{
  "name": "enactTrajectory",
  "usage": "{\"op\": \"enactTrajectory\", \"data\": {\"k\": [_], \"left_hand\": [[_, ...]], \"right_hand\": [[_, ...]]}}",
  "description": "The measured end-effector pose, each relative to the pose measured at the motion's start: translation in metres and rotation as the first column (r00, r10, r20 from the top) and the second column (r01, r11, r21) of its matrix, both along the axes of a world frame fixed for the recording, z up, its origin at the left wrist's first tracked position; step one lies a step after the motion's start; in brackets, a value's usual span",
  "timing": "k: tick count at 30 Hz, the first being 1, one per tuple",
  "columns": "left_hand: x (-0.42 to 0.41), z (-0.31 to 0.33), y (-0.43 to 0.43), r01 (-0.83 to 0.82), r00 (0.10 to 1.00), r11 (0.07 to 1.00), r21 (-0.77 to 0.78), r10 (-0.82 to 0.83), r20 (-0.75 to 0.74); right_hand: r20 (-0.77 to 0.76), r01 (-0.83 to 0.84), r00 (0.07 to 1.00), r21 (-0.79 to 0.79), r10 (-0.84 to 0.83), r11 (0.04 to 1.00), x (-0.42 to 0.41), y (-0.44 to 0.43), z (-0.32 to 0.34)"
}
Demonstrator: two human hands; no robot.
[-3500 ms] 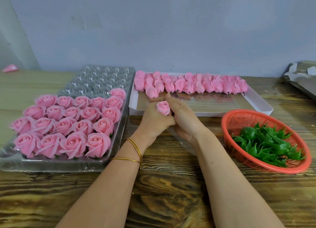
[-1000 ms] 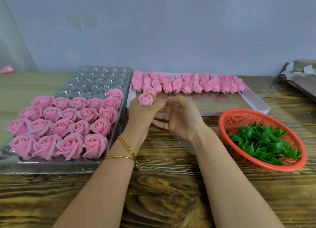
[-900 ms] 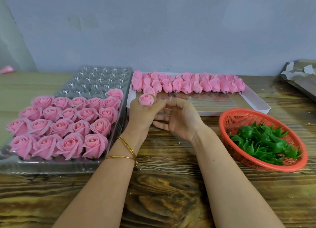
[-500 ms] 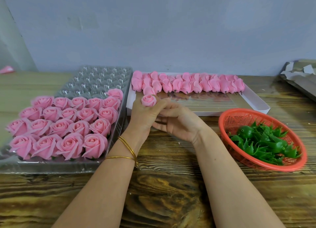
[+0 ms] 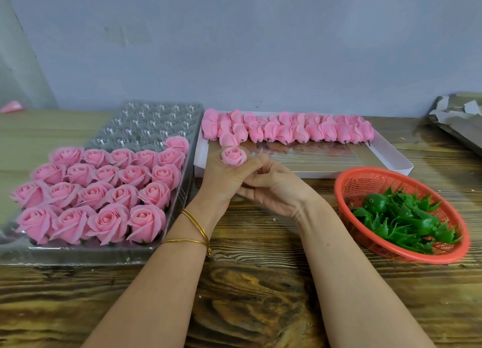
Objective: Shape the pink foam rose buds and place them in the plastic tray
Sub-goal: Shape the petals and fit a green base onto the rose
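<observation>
Only the top of the rose bud shows; its base is buried in the curled fingers of the left grip. The right grip tucks its fingertips against the left, so whether they pinch anything cannot be told. The near left corner of the plastic tray runs off the picture edge. At the far right corner of the desk, crumpled grey sheets are cut off.

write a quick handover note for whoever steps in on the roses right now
Left hand: grips one rose bud, bloom up.
Right hand: fingers touch the left hand under the rose bud; grip unclear.
Done: the plastic tray holds shaped roses in its near rows, far cups empty.
To do: seat this rose bud, then shape the unshaped buds lined up in the white box.
</observation>
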State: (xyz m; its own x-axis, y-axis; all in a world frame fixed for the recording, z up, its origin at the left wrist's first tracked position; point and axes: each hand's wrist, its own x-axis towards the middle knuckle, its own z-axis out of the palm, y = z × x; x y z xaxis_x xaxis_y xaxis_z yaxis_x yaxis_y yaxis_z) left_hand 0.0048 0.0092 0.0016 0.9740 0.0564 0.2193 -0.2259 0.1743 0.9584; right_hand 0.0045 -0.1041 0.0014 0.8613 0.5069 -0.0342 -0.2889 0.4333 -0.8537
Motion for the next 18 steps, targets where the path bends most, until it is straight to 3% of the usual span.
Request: {"op": "enactTrajectory", "data": {"k": [8,18], "left_hand": [[0.0003,0.0007,0.0031,0.021,0.999,0.999,0.047,-0.023,0.048],[0.0012,-0.0007,0.0021,-0.093,0.995,0.994,0.063,0.094,-0.013]], "right_hand": [[0.056,0.009,0.998,-0.073,-0.005,0.997,-0.0013,0.0002,0.0031],[0.104,0.065,0.993,-0.079,-0.057,0.995,-0.0029,0.0049,0.0017]]}}
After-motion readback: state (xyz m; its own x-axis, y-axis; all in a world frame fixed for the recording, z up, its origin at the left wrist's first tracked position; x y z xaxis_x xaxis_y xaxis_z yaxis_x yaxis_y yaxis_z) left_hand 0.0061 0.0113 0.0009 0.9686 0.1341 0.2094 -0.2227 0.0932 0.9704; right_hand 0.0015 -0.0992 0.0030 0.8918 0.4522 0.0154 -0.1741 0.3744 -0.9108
